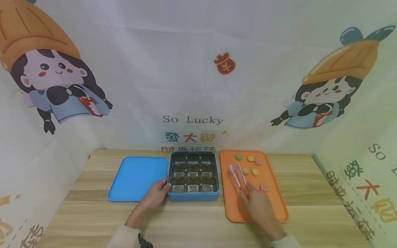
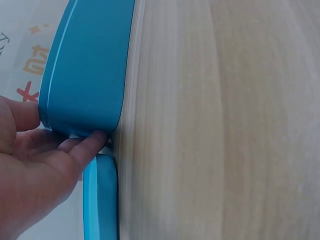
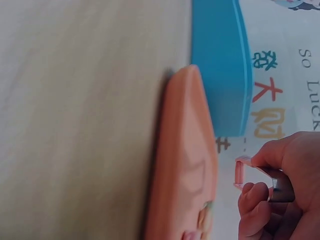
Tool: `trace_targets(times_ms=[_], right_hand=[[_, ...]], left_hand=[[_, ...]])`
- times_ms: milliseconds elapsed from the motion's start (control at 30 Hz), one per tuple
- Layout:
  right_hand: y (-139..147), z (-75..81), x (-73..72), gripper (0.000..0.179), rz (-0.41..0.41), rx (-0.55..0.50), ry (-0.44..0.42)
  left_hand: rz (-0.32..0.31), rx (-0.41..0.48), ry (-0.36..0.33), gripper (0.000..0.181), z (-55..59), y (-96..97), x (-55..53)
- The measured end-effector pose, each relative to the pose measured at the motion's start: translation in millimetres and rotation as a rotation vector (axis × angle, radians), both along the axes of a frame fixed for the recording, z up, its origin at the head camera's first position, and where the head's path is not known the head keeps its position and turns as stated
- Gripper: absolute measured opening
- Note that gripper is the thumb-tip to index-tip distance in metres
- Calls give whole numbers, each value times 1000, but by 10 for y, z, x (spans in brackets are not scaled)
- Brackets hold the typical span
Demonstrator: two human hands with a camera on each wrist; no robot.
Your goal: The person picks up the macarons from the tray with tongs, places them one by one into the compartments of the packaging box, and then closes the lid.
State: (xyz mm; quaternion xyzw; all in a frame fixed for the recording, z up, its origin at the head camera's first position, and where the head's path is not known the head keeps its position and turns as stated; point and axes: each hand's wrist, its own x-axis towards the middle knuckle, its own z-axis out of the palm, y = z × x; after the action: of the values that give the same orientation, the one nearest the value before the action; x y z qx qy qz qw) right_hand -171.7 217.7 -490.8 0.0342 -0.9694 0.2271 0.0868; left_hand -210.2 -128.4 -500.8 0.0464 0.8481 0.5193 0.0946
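Note:
My left hand (image 1: 155, 193) holds the blue tin box (image 1: 193, 196) by its left side, thumb at the rim and fingers against the outer wall in the left wrist view. Inside the tin sits a divided insert (image 1: 193, 169) with several compartments. Over the orange tray (image 1: 237, 210), my right hand (image 1: 260, 206) grips small pink tongs (image 1: 234, 177), their arms spread and tips pointing away. Pink shows between the tips; I cannot tell whether it is a piece or the tongs themselves. Several small round macaron-like pieces, green (image 1: 238, 156), yellow (image 1: 255, 172) and pink (image 1: 264, 187), lie on the tray.
A blue lid (image 1: 138, 179) lies flat on the wooden table (image 1: 192, 224), left of the tin. The tray stands just right of the tin. A printed cloth (image 1: 192, 86) rises behind the table and along both sides.

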Motion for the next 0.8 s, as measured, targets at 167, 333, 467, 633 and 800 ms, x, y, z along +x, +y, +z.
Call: trace_targets(times_ms=[167, 333, 467, 633, 800], right_hand=[[-154, 83, -110, 14, 30, -27, 21], [-337, 167, -237, 18, 65, -11, 43], [-469, 195, -315, 16, 77, 6, 42], [-585, 188, -367, 14, 79, 9, 10], [-661, 178, -389, 17, 90, 32, 8]], left_hand=[[-23, -7, 2, 54, 6, -21, 27], [-30, 1, 13, 53, -11, -17, 22], [-30, 16, 22, 53, -13, 4, 10], [-29, 38, 21, 53, -22, 18, 7], [-19, 40, 22, 52, -28, 0, 18]])
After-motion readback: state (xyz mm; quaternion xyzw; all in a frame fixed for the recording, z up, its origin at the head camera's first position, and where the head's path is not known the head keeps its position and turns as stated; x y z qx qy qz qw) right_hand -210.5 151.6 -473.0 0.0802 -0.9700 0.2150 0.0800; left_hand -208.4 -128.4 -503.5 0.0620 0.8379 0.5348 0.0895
